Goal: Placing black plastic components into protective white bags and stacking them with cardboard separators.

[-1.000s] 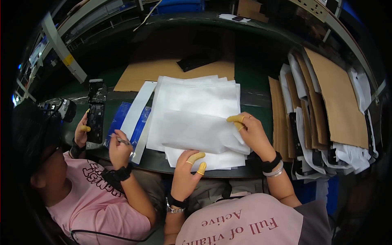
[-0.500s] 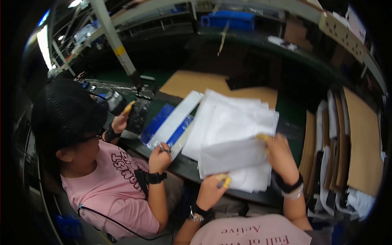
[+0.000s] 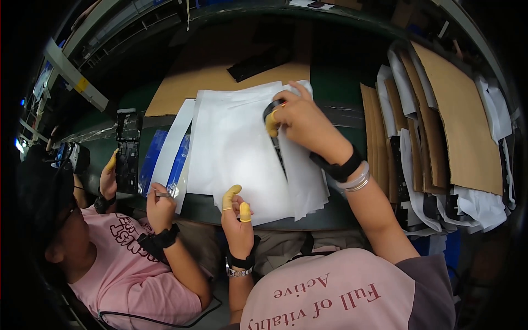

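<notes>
White sheets (image 3: 236,148) lie in a loose, uneven stack on the dark green bench (image 3: 344,159), directly in front of the wearer. Right hand (image 3: 308,121): over the upper right of the stack, fingers curled and gripping the end of a black part (image 3: 272,105); a narrow dark strip shows lower down between the sheets. Left hand (image 3: 238,225): at the near edge of the stack, thumb and fingers parted, grasping nothing visible; contact with the paper cannot be told. Yellow finger cots on both hands. Beyond the stack: brown cardboard sheet (image 3: 176,82) with a black flat piece (image 3: 258,63) on it. At right: upright cardboard panels (image 3: 462,121) interleaved with white sheets.
</notes>
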`<control>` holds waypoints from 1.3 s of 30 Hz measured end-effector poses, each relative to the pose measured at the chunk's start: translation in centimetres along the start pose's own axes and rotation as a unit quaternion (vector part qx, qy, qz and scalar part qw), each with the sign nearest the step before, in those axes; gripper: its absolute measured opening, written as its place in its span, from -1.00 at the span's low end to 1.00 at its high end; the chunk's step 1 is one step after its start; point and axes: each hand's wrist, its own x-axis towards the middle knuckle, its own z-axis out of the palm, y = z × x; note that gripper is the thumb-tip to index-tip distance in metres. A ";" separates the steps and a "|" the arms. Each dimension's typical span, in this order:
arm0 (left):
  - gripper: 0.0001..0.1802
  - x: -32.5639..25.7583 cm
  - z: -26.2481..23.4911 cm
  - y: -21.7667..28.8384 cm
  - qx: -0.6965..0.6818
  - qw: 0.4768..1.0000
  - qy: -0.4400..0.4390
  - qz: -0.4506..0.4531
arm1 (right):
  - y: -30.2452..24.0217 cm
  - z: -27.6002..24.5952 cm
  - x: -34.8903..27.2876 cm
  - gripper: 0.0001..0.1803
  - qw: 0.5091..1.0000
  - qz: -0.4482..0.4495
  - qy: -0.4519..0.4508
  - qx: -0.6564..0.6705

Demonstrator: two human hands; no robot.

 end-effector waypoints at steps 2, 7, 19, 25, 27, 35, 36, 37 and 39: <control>-0.35 0.0 0.2 1.5 0.145 0.989 -0.028 -0.002 | -1.7 0.9 0.9 -0.80 0.997 -0.040 -0.035 0.057; -0.21 1.1 1.5 2.8 0.153 0.987 -0.006 0.040 | -1.4 4.2 1.7 -0.70 0.995 -0.013 0.034 0.097; -0.34 2.3 4.5 4.7 0.463 0.876 -0.118 0.060 | -8.7 -2.3 -5.9 -0.28 0.982 0.089 -0.154 0.071; -0.23 2.4 5.6 4.8 0.475 0.872 -0.112 0.022 | -4.5 -2.4 -8.6 -0.24 0.937 0.326 -0.085 0.096; -0.22 2.5 5.3 4.2 0.478 0.872 -0.099 0.051 | -2.0 -2.2 -10.3 -0.25 0.911 0.397 -0.002 0.112; -0.24 2.0 5.2 4.9 0.494 0.864 -0.083 0.045 | -0.6 -1.1 -14.3 -0.42 0.862 0.380 0.215 0.258; -0.24 2.0 5.6 5.1 0.496 0.863 -0.085 0.041 | -0.9 -1.5 -14.0 -0.42 0.861 0.382 0.212 0.261; -0.19 1.6 5.9 5.3 0.522 0.847 -0.091 0.044 | -1.8 -2.7 -13.2 -0.48 0.929 0.275 0.183 0.168; -0.04 1.2 6.3 4.8 0.551 0.829 -0.084 0.051 | -4.4 -4.7 -11.5 -0.60 0.977 0.198 0.064 0.041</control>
